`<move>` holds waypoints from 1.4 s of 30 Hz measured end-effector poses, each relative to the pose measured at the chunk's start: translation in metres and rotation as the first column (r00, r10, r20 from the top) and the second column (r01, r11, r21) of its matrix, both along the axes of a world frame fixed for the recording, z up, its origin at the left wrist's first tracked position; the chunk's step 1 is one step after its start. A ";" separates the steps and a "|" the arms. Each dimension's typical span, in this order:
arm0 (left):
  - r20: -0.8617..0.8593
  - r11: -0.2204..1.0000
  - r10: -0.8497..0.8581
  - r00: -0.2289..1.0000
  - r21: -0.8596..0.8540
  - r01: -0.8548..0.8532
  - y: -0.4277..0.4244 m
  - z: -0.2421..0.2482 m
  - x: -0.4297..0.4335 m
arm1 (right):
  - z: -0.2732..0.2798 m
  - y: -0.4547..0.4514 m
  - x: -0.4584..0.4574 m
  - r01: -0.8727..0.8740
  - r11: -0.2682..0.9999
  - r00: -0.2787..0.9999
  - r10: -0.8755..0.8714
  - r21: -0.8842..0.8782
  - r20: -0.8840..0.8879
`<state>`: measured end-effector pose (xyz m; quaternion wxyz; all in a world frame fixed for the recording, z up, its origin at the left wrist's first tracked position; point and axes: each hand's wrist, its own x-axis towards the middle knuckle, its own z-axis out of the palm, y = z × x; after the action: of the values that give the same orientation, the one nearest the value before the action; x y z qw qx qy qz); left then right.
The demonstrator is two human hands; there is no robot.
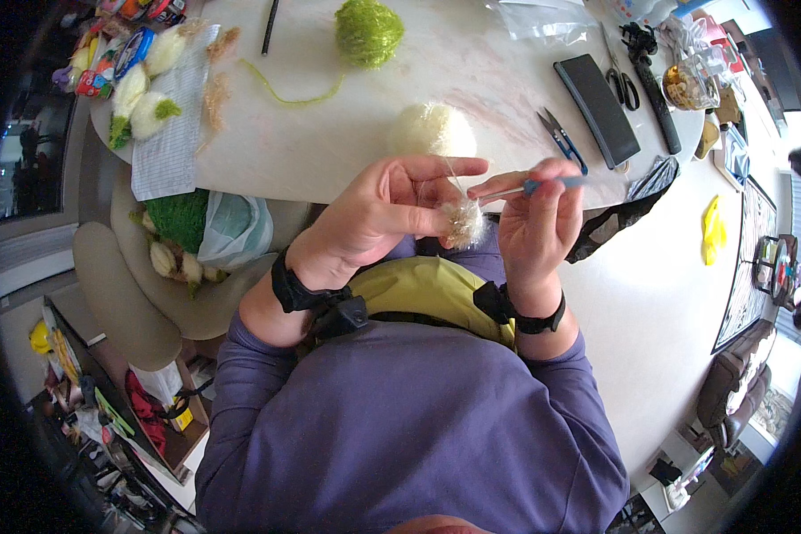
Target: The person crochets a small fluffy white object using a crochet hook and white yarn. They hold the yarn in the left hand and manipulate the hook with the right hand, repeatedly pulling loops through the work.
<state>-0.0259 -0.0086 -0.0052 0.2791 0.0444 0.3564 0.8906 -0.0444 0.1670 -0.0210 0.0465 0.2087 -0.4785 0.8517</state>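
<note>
My left hand (394, 207) pinches a small fuzzy crocheted piece (466, 227), cream and tan, between thumb and fingers, with a thin strand of yarn running up over its fingers. My right hand (541, 213) grips a crochet hook (530, 186) by its blue handle; the hook's metal tip is at the top of the piece. Just beyond my hands sits a ball of cream fuzzy yarn (437, 130) on the table. Farther off lies a ball of green yarn (369, 33), its loose tail trailing left.
Thread snips (562, 141), a black case (597, 110) and black-handled scissors (622, 87) lie to the right on the marble-patterned table (294, 147). At left, fuzzy crocheted pieces (152, 115) rest on a lined paper sheet (167, 157). A chair (127, 294) holds a plastic bag (235, 230) and green-and-cream items.
</note>
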 end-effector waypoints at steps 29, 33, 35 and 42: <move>-0.262 0.900 0.143 0.954 -0.366 -0.235 0.007 -0.006 0.010 | 0.012 0.008 -0.002 0.580 0.657 0.629 0.013 0.481 -0.777; -0.085 0.952 0.124 0.989 -0.272 -0.143 0.007 0.010 0.004 | -0.006 0.001 -0.005 -0.066 0.980 0.992 0.085 0.186 -0.098; -0.116 0.957 0.124 0.985 -0.250 -0.150 0.002 0.001 0.003 | -0.002 0.004 -0.002 -0.193 0.981 0.966 0.189 0.008 0.174; -0.077 0.960 0.078 0.994 -0.265 -0.095 -0.003 0.012 0.000 | 0.008 0.015 -0.007 -0.201 0.964 0.978 0.189 0.176 0.084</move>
<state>-0.0262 -0.0117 0.0064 0.2314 0.0200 0.4842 0.8436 -0.0514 0.1824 -0.0131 -0.0730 0.2296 -0.5335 0.8107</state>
